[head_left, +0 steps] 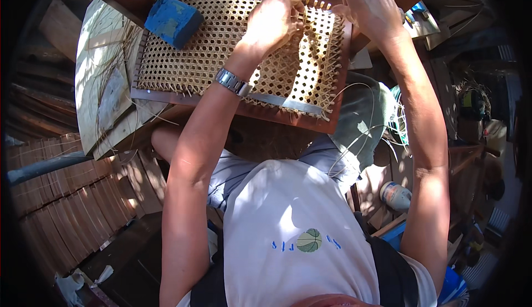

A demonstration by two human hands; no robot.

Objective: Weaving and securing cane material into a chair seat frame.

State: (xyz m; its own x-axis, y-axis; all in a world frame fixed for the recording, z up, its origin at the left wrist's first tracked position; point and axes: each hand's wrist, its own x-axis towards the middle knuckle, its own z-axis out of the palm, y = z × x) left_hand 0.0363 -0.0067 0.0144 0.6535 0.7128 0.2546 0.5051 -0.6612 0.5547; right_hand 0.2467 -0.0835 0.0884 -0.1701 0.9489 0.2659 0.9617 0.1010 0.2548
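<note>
A woven cane panel (221,44) with an open hole pattern is stretched on a reddish-brown wooden seat frame (316,123). Small pegs stand in a row along its far edge. My left hand (274,22), below a metal wristwatch, rests over the far part of the weave with its fingers curled together near the pegs. At the far right corner, my right hand (372,9) has its fingers bent in a pinch beside the frame. What either hand grips is too small or hidden. A worn blue block (174,22) lies on the panel's far left.
Left of the frame, a pale board (102,85) carries loose cane strands. More thin strands loop at the right of the frame, over green cloth (363,107). A white bottle (395,196) lies at the lower right. Stacked wooden slats (83,202) are on the left.
</note>
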